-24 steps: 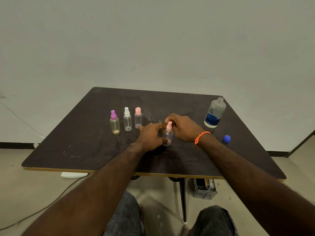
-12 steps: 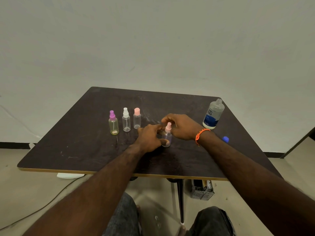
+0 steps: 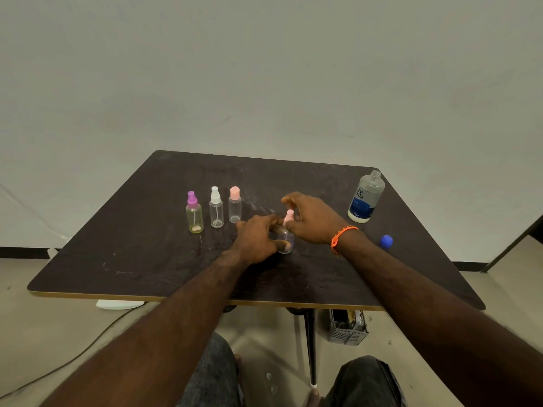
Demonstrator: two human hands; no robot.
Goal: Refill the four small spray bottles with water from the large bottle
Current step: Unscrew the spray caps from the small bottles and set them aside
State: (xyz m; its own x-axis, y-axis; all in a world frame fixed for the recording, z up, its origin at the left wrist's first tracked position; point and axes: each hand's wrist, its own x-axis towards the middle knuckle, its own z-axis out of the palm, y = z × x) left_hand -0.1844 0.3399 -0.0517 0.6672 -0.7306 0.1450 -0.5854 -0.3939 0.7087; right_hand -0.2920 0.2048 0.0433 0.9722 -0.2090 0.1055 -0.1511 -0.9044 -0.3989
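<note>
L hand was wrapped around the body of a small clear spray btl w/ pink sprayer top, thumb and fingers closed on it; btl stood upright on the dark table. R hand was at the btl's pink top, fingers curled over and around it; whether they pinched it or just touched, can't tell. Orange band sat on R wrist. To the left of the grip, three more small btls stood upright in a row: purple-top btl, white-top btl, pink-cap btl, all apart from the hands. To the right of the grip and farther back stood the large btl, uncapped, w/ blue label. Its blue cap lay on the table right of R wrist, nearer the person.
</note>
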